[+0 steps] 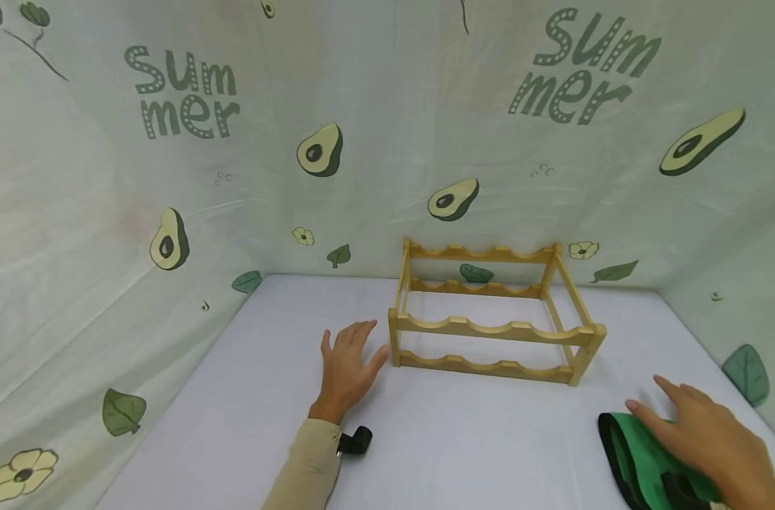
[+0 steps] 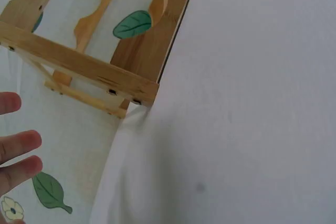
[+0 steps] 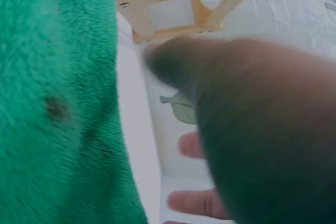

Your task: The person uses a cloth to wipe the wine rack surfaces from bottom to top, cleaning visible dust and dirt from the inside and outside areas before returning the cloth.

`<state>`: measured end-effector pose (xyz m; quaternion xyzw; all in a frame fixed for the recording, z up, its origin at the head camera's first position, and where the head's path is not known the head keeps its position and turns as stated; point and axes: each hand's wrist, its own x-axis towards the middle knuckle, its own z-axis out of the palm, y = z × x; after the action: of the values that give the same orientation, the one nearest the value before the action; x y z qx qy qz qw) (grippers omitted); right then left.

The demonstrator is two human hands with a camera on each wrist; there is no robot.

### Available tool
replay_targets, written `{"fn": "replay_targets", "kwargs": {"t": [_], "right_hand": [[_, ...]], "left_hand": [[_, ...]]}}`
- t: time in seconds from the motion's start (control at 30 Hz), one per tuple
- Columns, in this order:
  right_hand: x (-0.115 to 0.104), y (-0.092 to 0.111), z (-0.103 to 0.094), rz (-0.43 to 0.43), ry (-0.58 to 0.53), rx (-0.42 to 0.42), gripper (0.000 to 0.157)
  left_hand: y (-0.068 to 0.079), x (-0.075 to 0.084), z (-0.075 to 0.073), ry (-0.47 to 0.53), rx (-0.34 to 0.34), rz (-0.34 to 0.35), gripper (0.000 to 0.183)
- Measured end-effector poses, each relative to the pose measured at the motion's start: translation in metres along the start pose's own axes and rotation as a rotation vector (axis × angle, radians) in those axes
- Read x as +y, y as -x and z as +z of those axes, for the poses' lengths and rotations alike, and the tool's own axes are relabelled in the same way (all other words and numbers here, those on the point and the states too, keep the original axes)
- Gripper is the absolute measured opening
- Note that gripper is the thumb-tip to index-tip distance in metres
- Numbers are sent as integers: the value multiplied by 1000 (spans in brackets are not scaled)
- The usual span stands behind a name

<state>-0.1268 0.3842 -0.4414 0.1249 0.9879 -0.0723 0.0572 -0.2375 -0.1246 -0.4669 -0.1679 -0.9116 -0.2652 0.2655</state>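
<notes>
A two-tier wooden rack (image 1: 489,329) with scalloped rails stands upright on the white table. Just left of its front corner is my left hand (image 1: 348,368), fingers spread and holding nothing; the left wrist view shows the rack's end frame (image 2: 79,59) beyond the fingertips (image 2: 26,142). My right hand (image 1: 713,432), its fingers extended, is over a folded green cloth (image 1: 642,453) with black edging at the table's right front. In the right wrist view the cloth's fuzzy surface (image 3: 63,103) fills the left side; whether the hand touches it I cannot tell.
White fabric (image 1: 375,85) printed with avocados, leaves and lettering hangs behind the table and along both sides. The white tabletop (image 1: 464,439) extends in front of the rack. A black wrist camera (image 1: 357,440) sits on the left sleeve.
</notes>
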Motion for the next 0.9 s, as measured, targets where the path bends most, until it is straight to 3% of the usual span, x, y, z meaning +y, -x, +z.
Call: {"fn": "replay_targets", "kwargs": {"t": [0.17,0.37,0.63,0.77,0.9], "right_hand": [[3,6,-1,134,34,-40,94],[5,8,2,203,65,-2,87],[10,16,2,181,32,-75,95],[7,18,0,183,20,-164,102],[6,19,-4,108,14,-225,109]], "left_hand": [[-13,12,3,72,44,14,56],[-30,21,3,157,107,45,51],[-37,29,5,254,21,14,50],[-37,30,9,263,30,41,47],[-38,31,10,267,31,51,47]]}}
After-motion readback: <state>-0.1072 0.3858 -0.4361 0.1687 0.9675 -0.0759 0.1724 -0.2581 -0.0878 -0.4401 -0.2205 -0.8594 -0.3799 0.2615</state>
